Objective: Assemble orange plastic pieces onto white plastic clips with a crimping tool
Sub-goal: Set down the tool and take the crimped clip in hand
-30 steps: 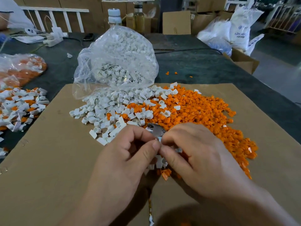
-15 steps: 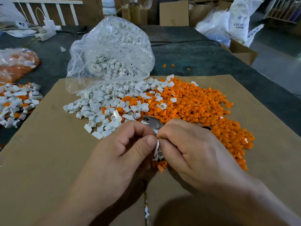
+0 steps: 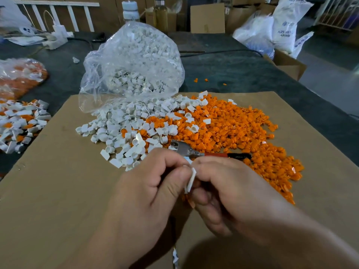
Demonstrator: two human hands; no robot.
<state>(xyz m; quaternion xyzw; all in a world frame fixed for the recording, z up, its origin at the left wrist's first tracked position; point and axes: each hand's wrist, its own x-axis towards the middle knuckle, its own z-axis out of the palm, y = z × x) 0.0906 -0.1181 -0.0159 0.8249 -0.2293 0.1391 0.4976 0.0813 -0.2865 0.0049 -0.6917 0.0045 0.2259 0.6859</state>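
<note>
Sensibly, the table (image 3: 233,74) carries a cardboard sheet (image 3: 58,191) that keeps the spilled white clips (image 3: 120,131) and orange pieces (image 3: 233,129) within reach, with the crimping tool (image 3: 184,148) lying ready at the piles' near edge. The left hand (image 3: 147,197) and right hand (image 3: 233,191) together pinch one white clip (image 3: 191,179), fingers curled, probably seating an orange piece, though that is hidden.

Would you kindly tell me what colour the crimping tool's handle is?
The handle is red near the metal head, black toward its end; head view.
</note>
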